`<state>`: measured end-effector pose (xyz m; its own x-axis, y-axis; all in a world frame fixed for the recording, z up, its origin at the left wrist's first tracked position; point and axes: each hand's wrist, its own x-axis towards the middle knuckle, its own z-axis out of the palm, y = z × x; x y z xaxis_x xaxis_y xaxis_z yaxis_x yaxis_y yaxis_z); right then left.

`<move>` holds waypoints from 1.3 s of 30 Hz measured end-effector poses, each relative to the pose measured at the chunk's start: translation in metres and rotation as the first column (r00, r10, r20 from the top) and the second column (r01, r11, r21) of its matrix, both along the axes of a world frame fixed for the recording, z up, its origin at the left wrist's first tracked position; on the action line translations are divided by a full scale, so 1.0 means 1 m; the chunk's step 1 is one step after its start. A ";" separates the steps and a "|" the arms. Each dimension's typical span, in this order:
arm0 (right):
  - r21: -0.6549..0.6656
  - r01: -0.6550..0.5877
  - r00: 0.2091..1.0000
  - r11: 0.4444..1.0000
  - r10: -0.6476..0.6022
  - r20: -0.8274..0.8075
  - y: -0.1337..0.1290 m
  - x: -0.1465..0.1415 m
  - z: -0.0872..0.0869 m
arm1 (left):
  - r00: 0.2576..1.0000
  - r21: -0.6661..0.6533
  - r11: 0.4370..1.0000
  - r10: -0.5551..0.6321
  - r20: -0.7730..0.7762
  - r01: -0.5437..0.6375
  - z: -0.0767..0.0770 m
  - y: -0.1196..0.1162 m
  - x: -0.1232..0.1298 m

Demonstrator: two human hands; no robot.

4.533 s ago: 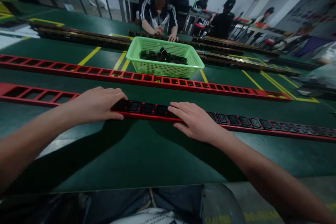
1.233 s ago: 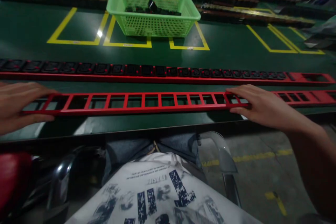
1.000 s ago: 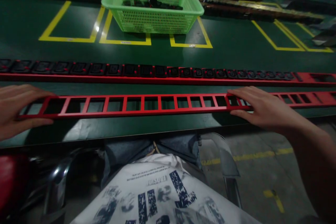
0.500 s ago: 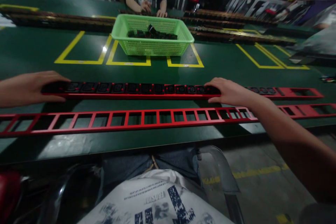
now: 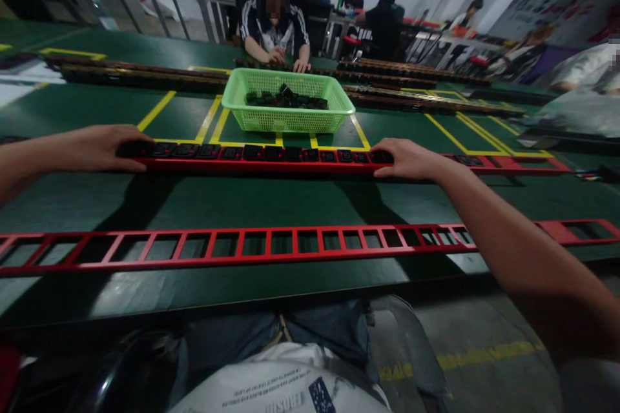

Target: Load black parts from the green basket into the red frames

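Two hands on the long red metal strip filled with black plastic sockets: our left hand lies flat over its left end, fingers together and wrapped on the edge; our right hand clamps it right of centre, fingers curled over the top. The strip lies across the smooth green table mat, just in front of the green plastic mesh basket of black parts. Nearer us lies an empty red ladder-shaped metal frame, rectangular cut-outs open, both hands well apart from it.

Filled strip farther away, toward basket
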<state>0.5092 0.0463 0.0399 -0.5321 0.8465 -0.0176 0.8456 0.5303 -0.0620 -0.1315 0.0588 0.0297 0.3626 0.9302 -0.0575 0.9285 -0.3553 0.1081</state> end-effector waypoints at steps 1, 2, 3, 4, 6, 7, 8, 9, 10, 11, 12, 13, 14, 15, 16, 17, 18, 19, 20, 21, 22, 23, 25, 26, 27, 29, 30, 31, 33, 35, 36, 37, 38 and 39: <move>-0.002 -0.006 1.000 1.000 0.006 0.004 0.009 0.000 0.000 | 1.000 -0.040 0.999 -0.005 0.023 0.005 -0.001 0.006 -0.001; -0.005 -0.012 1.000 1.000 0.013 0.008 0.018 -0.001 -0.001 | 0.999 -0.074 0.997 -0.006 0.044 0.009 -0.002 0.012 -0.002; -0.008 -0.018 1.000 1.000 0.018 0.013 0.026 -0.001 -0.002 | 0.998 -0.089 0.996 -0.001 0.056 0.006 -0.004 0.018 -0.003; -0.010 -0.023 1.000 1.000 0.023 0.016 0.035 -0.001 -0.004 | 0.998 -0.087 0.996 0.009 0.064 -0.003 -0.006 0.023 -0.004; -0.013 -0.030 0.999 0.999 0.030 0.018 0.050 -0.001 -0.011 | 0.996 -0.061 0.998 0.031 0.079 -0.026 -0.010 0.031 -0.003; -0.017 -0.032 0.999 0.999 0.032 0.019 0.057 -0.001 -0.015 | 0.996 -0.056 0.998 0.032 0.084 -0.027 -0.012 0.034 -0.003; -0.020 -0.031 0.999 0.999 0.032 0.020 0.064 0.000 -0.019 | 0.996 -0.057 0.998 0.027 0.083 -0.023 -0.014 0.037 -0.002; -0.022 -0.029 0.999 0.999 0.029 0.021 0.069 0.001 -0.023 | 0.997 -0.069 0.998 0.019 0.074 -0.014 -0.015 0.039 -0.002; -0.021 -0.025 0.999 0.999 0.026 0.022 0.073 0.002 -0.027 | 0.998 -0.084 0.996 0.003 0.059 0.002 -0.017 0.041 -0.003; -0.019 -0.021 0.999 1.000 0.022 0.024 0.076 0.004 -0.030 | 0.999 -0.092 0.996 -0.011 0.041 0.014 -0.019 0.042 -0.004; -0.018 -0.019 1.000 1.000 0.019 0.025 0.078 0.005 -0.033 | 1.000 -0.092 0.995 -0.022 0.023 0.024 -0.021 0.042 -0.006; -0.020 -0.019 0.999 1.000 0.020 0.026 0.078 0.005 -0.034 | 1.000 -0.081 0.996 -0.025 0.007 0.025 -0.023 0.043 -0.008; -0.022 -0.025 0.999 0.999 0.025 0.023 0.077 0.005 -0.035 | 1.000 -0.069 0.997 -0.027 -0.004 0.026 -0.025 0.042 -0.010; -0.022 -0.034 0.999 0.999 0.035 0.016 0.076 0.002 -0.034 | 1.000 -0.058 0.998 -0.028 -0.012 0.028 -0.026 0.041 -0.010; -0.015 -0.047 0.999 0.999 0.047 0.002 0.074 -0.002 -0.034 | 0.999 -0.051 0.998 -0.033 -0.018 0.033 -0.026 0.040 -0.009; 0.006 -0.062 0.998 0.998 0.062 -0.017 0.072 -0.009 -0.033 | 0.999 -0.043 0.998 -0.043 -0.024 0.042 -0.026 0.039 -0.004; 0.040 -0.077 0.996 0.996 0.079 -0.039 0.069 -0.018 -0.032 | 0.998 -0.034 0.998 -0.060 -0.029 0.059 -0.026 0.037 0.003; 0.082 -0.093 0.994 0.992 0.098 -0.057 0.068 -0.030 -0.031 | 0.996 -0.013 0.997 -0.083 -0.032 0.082 -0.025 0.036 0.014; 0.126 -0.111 0.990 0.986 0.120 -0.067 0.066 -0.043 -0.031 | 0.994 0.023 0.994 -0.102 -0.039 0.102 -0.024 0.034 0.029; 0.165 -0.131 0.987 0.978 0.143 -0.066 0.066 -0.057 -0.032 | 0.992 0.057 0.991 -0.116 -0.053 0.119 -0.022 0.033 0.046; 0.189 -0.155 0.985 0.970 0.167 -0.052 0.066 -0.071 -0.034 | 0.990 0.104 0.986 -0.126 -0.067 0.132 -0.022 0.033 0.065; 0.198 -0.181 0.981 0.963 0.190 -0.029 0.067 -0.084 -0.035 | 0.985 0.139 0.977 -0.150 -0.082 0.160 -0.022 0.033 0.085; 0.198 -0.223 0.975 0.954 0.222 0.029 0.070 -0.105 -0.040 | 0.965 0.165 0.954 -0.234 -0.117 0.251 -0.025 0.034 0.122; 0.194 -0.239 0.971 0.951 0.231 0.060 0.071 -0.112 -0.041 | 0.955 0.160 0.945 -0.263 -0.140 0.284 -0.027 0.035 0.137; 0.192 -0.251 0.967 0.949 0.238 0.090 0.072 -0.117 -0.043 | 0.955 0.175 0.944 -0.255 -0.151 0.280 -0.030 0.036 0.149; 0.187 -0.274 0.958 0.943 0.249 0.144 0.074 -0.122 -0.043 | 0.951 0.211 0.933 -0.260 -0.170 0.292 -0.035 0.037 0.161; 0.187 -0.283 0.953 0.941 0.254 0.162 0.074 -0.122 -0.043 | 0.947 0.235 0.924 -0.263 -0.183 0.302 -0.038 0.038 0.162; 0.189 -0.289 0.951 0.938 0.258 0.173 0.075 -0.123 -0.042 | 0.942 0.260 0.912 -0.274 -0.191 0.318 -0.040 0.039 0.162; 0.197 -0.300 0.947 0.933 0.266 0.180 0.076 -0.124 -0.041 | 0.936 0.306 0.887 -0.303 -0.178 0.345 -0.042 0.042 0.156; 0.203 -0.318 0.942 0.926 0.284 0.180 0.078 -0.127 -0.041 | 0.933 0.326 0.874 -0.333 -0.134 0.359 -0.044 0.046 0.150; 0.202 -0.330 0.938 0.922 0.296 0.182 0.079 -0.129 -0.040 | 0.931 0.321 0.874 -0.345 -0.114 0.364 -0.044 0.048 0.148; 0.196 -0.341 0.934 0.919 0.306 0.185 0.080 -0.130 -0.040 | 0.930 0.310 0.877 -0.354 -0.104 0.368 -0.044 0.051 0.147; 0.188 -0.347 0.931 0.919 0.313 0.189 0.080 -0.132 -0.040 | 0.927 0.294 0.879 -0.361 -0.101 0.374 -0.044 0.053 0.146; 0.178 -0.348 0.930 0.920 0.314 0.192 0.081 -0.133 -0.039 | 0.924 0.279 0.881 -0.367 -0.103 0.381 -0.044 0.055 0.146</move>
<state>0.3760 0.1272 0.0004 -0.7872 0.6159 0.0316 0.6091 0.7684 0.1964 0.0147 0.1141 -0.0143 0.6904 0.7038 0.1676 0.7217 -0.6860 -0.0921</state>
